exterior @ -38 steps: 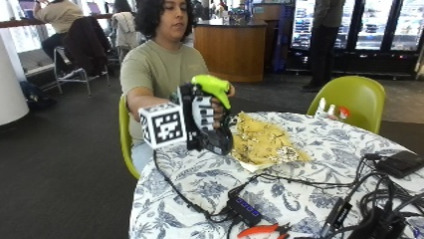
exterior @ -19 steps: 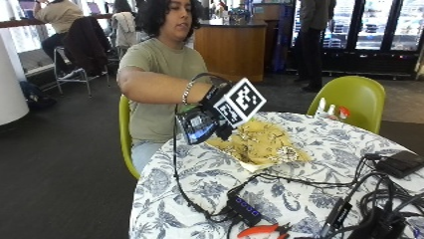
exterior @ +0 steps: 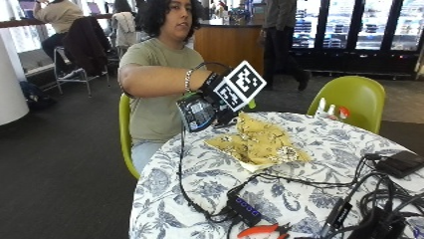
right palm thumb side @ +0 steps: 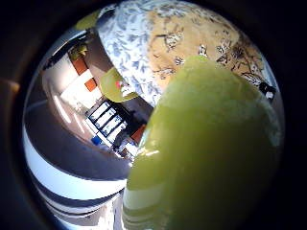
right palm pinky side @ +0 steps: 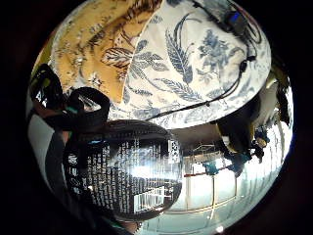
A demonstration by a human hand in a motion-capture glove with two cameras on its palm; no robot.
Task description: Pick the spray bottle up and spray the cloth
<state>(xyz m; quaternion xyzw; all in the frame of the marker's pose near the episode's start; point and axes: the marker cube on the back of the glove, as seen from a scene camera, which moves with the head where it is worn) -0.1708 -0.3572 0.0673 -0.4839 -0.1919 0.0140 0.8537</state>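
The gloved right hand (exterior: 218,102) grips the spray bottle (exterior: 197,110), tipped sideways above the table's (exterior: 199,174) edge. The yellow cloth (exterior: 262,142) lies crumpled just beside it.

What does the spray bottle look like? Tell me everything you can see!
The spray bottle has a dark body with a printed label and barcode and a yellow-green top. The gloved right hand holds it tilted above the table's edge, beside the yellow patterned cloth. Its nozzle can't be seen.
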